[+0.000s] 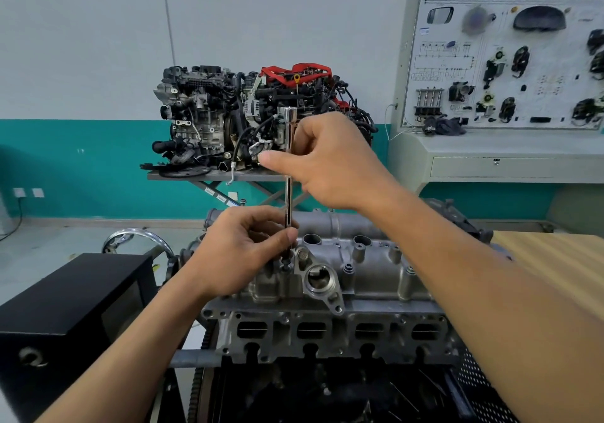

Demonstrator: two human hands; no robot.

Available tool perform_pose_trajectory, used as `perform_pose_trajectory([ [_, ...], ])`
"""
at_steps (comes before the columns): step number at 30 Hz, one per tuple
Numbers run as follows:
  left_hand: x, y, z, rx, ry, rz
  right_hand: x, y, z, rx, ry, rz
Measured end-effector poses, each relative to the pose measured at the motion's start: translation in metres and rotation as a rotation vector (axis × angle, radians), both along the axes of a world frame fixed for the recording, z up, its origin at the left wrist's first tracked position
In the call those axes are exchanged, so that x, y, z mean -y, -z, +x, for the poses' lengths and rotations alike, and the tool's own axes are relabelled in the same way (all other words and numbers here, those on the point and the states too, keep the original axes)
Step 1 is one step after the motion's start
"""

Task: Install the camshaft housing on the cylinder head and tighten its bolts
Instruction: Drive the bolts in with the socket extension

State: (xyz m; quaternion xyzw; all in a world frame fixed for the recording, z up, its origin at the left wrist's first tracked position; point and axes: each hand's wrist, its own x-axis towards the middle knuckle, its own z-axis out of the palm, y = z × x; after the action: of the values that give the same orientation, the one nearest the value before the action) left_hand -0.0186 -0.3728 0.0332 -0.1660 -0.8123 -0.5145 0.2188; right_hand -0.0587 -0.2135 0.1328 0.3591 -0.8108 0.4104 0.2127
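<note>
The grey cast camshaft housing point(366, 259) lies on top of the cylinder head point(327, 331), which is mounted on a stand in front of me. A long chrome extension bar point(288, 193) stands upright with its lower tip on a bolt point(285, 266) at the housing's near left end. My left hand point(242, 252) pinches the bar low down, just above the bolt. My right hand point(327, 161) holds the bar's upper part between thumb and fingers, below its square socket end point(290, 114).
A black box point(72, 305) sits at the left beside the stand. A wooden tabletop point(555, 259) lies at the right. Behind, two complete engines point(255, 118) rest on a lift table, and a training panel point(506, 59) stands at the back right.
</note>
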Motion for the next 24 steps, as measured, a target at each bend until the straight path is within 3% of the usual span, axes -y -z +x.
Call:
perform_pose_trajectory([
  [3, 0.000, 0.000, 0.001, 0.003, -0.004, -0.008, 0.005, 0.004, 0.000, -0.053, 0.088, -0.020],
  [10, 0.003, 0.000, -0.001, -0.013, -0.003, -0.042, -0.006, -0.001, 0.008, 0.224, -0.248, -0.003],
  [16, 0.002, 0.001, -0.001, -0.012, -0.010, -0.038, 0.001, 0.011, 0.002, 0.048, 0.008, -0.086],
  [21, 0.003, -0.001, 0.000, -0.008, -0.007, -0.055, -0.008, 0.006, 0.002, 0.251, -0.262, -0.101],
  [24, 0.003, -0.001, -0.001, -0.008, -0.003, -0.061, -0.007, 0.009, 0.001, 0.236, -0.266, -0.180],
])
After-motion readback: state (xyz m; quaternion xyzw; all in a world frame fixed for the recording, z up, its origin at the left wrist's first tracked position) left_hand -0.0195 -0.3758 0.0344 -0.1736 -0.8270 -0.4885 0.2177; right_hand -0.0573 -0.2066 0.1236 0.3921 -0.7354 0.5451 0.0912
